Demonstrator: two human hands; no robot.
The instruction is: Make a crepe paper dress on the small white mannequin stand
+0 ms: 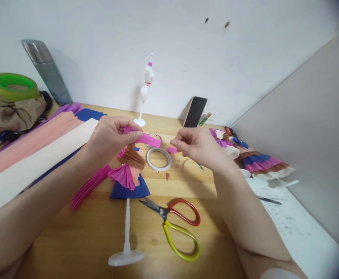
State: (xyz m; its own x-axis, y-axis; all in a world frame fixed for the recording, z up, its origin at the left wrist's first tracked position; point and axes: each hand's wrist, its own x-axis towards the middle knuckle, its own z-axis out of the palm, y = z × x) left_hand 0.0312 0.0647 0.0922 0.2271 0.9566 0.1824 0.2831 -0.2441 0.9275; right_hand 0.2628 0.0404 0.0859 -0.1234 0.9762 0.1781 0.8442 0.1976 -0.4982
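Note:
A strip of pink crepe paper (pixel 151 140) is pinched in my left hand (pixel 111 133), its free end pointing right. My right hand (pixel 197 145) has thumb and fingertips pressed together beside a small pink paper piece (pixel 172 150), apart from the strip. Below my left hand lies a small dress form on a white stand (pixel 127 228), dressed in layered blue, pink, peach and brown crepe paper (pixel 133 157). Scissors (pixel 163 212) with one red and one yellow handle rest open in front of it. A roll of white tape (pixel 159 159) lies between my hands.
A second white dress form (pixel 147 87) stands by the wall near a phone (pixel 195 111). Crepe paper sheets (pixel 41 155) and a folded magenta bundle (pixel 90 187) lie left. At right are a finished-looking ruffled dress (pixel 259 161) and a paper sheet with a pen (pixel 269 200).

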